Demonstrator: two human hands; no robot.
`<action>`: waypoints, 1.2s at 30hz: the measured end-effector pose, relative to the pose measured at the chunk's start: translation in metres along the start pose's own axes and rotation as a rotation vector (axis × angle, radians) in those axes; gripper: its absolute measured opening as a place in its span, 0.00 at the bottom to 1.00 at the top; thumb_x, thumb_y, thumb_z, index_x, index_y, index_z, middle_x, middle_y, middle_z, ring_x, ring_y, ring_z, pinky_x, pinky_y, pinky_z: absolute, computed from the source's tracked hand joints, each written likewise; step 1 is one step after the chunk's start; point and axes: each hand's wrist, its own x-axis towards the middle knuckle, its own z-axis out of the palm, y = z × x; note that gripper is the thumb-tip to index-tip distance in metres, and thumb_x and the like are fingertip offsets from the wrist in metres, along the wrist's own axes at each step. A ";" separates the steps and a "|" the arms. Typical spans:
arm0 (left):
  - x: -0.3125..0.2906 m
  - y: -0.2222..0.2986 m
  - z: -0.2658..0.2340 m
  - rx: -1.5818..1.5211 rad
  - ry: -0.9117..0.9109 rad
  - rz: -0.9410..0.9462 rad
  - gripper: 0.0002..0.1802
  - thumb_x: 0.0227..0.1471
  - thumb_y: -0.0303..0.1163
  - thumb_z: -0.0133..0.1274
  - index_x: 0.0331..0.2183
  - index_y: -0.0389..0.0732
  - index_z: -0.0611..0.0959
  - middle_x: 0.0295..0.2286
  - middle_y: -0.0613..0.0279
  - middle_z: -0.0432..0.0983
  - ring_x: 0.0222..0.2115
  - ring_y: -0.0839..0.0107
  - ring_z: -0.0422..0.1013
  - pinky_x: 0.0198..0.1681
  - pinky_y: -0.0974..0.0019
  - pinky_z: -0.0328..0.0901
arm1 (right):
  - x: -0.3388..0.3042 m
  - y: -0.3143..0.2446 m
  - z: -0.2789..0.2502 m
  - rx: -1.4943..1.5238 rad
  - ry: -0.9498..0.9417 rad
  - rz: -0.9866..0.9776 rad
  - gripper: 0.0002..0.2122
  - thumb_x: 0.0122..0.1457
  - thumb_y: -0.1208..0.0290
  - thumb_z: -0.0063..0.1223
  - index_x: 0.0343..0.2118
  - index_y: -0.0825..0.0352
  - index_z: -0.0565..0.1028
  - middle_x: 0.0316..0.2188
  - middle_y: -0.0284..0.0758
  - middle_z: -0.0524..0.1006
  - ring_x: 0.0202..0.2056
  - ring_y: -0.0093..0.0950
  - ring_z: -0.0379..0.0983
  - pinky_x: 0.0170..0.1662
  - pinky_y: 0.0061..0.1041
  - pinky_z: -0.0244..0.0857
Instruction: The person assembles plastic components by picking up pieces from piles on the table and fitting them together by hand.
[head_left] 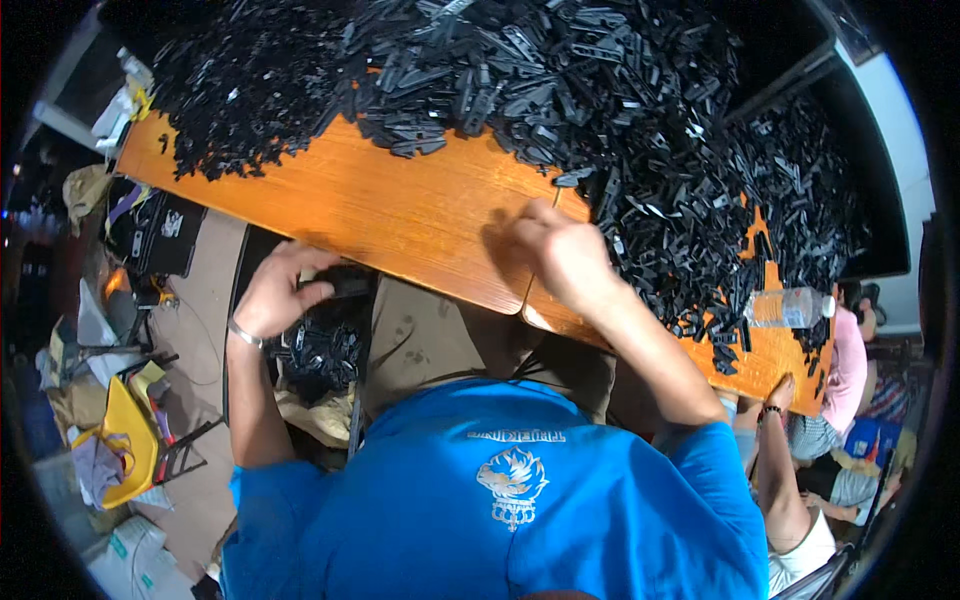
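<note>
My left hand (283, 290) is at the front edge of the orange-brown wooden table (400, 210), its thumb apart from the fingers and nothing visible in it. Below that hand, under the tabletop edge, sits a heap of small black parts (325, 350). Over the table, near the seam between two boards, my right hand (565, 250) has its fingers curled in and slightly blurred; whatever they hold, if anything, is hidden. Just beyond it lies a large pile of black plastic pieces (540, 70), long and narrow in shape.
Finer black pieces (260, 100) cover the far left of the table. A clear plastic bottle (790, 307) lies on its side at the right. Close to it, another person's hand (782, 392) rests on the table edge. A yellow chair (135, 450) stands at the left.
</note>
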 end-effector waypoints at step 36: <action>0.112 0.054 0.100 -0.020 0.481 0.282 0.18 0.40 0.33 0.77 0.36 0.42 0.89 0.38 0.61 0.82 0.47 0.53 0.74 0.54 0.52 0.69 | 0.027 -0.027 0.022 0.061 -0.005 0.193 0.12 0.53 0.71 0.71 0.40 0.63 0.84 0.37 0.42 0.81 0.39 0.46 0.84 0.42 0.43 0.79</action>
